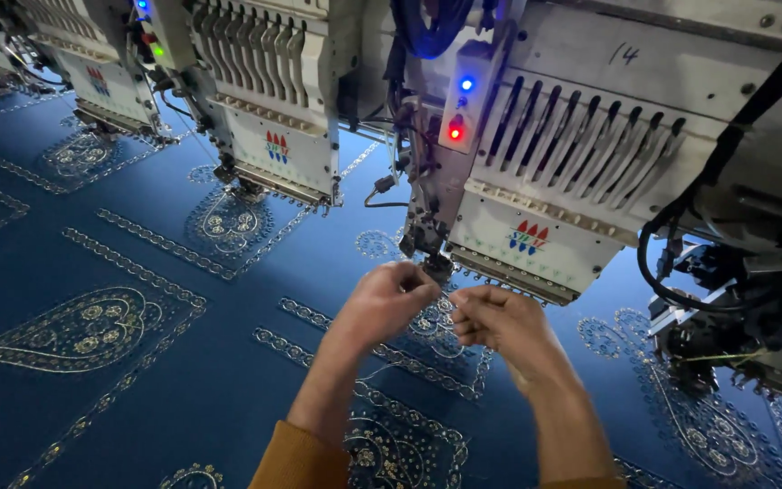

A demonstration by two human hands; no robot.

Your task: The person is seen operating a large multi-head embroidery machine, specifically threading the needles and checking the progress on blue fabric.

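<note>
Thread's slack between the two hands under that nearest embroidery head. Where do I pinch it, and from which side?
Pinch the thread at its free stretch between the left hand and right hand, coming from below the embroidery head. It is thin and hard to see, so fingertips only; the head blocks approach from above.

Thin pale thread [446, 296], taut between pinching fingertips, below embroidery head [536, 163].

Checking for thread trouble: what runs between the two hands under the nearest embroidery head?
In the head view, a thin pale thread spans the short gap between left hand and right hand, over blue embroidered fabric.
</note>
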